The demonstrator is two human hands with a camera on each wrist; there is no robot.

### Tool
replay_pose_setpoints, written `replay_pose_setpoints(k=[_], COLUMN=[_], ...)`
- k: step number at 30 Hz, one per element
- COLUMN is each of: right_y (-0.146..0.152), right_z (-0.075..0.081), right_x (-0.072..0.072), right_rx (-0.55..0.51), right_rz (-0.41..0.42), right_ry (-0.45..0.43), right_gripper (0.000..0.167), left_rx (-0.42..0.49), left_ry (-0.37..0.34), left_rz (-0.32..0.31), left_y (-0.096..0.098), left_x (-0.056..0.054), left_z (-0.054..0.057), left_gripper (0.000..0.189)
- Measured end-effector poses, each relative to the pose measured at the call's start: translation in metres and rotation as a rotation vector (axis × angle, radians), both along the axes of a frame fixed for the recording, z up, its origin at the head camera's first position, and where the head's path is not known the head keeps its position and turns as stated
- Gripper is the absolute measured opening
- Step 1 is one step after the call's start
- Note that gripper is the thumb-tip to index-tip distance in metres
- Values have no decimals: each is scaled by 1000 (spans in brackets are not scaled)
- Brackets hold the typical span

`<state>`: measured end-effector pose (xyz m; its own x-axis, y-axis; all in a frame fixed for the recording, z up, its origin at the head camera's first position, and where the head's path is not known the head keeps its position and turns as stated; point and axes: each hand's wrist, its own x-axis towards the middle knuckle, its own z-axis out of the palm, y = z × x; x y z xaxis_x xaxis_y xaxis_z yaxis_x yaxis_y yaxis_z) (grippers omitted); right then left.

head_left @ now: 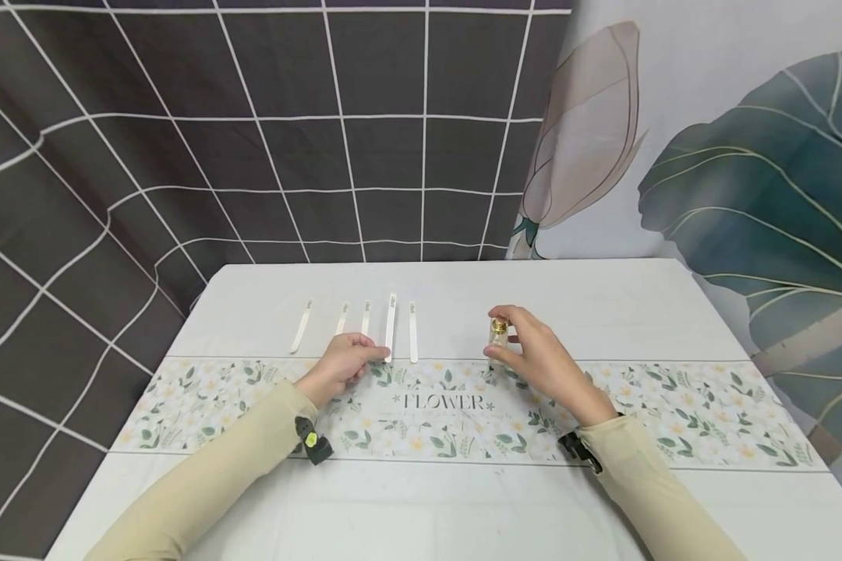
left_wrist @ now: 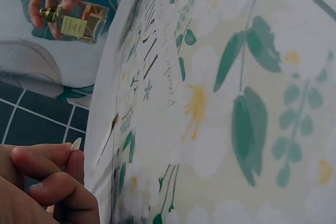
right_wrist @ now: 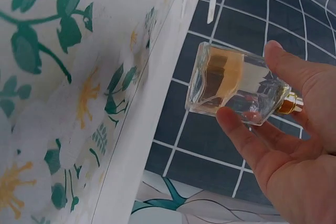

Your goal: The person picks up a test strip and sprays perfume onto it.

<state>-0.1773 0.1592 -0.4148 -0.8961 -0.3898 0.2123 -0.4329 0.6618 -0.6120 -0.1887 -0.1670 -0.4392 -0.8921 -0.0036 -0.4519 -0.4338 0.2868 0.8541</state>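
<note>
My left hand pinches the near end of a white perfume test strip between thumb and forefinger. It points away from me, and its tip pokes out between the fingers in the left wrist view. On the right, my right hand grips a clear glass perfume bottle by its sides, thumb and fingers spread around it. The bottle has a gold neck and amber liquid; a pale label faces the left wrist camera. In the head view the bottle stands upright.
Several more white strips lie around the left hand: one at far left, others partly behind the hand, one just right of the held strip. A floral runner crosses the white table. Dark gridded cloth hangs behind.
</note>
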Motion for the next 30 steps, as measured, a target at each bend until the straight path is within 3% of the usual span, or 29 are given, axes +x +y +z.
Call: replay_pose_setpoints(k=[10, 19, 25, 30], right_y=[-3, -3, -2, -1], right_z=[-1, -5, -8, -11], right_x=[2, 1, -1, -3], right_rx=[14, 26, 36, 46], right_rz=[-4, -8, -4, -14], right_ry=[14, -6, -14, -37], right_gripper=[55, 53, 54, 54], left_rx=[3, -24, -25, -90], left_ry=[-25, -25, -14, 18], left_rz=[2, 7, 10, -35], left_y=[1, 1, -2, -2], left_x=[-3, 0, 0, -4], left_z=[-6, -12, -10, -3], left_gripper=[19, 19, 18, 22])
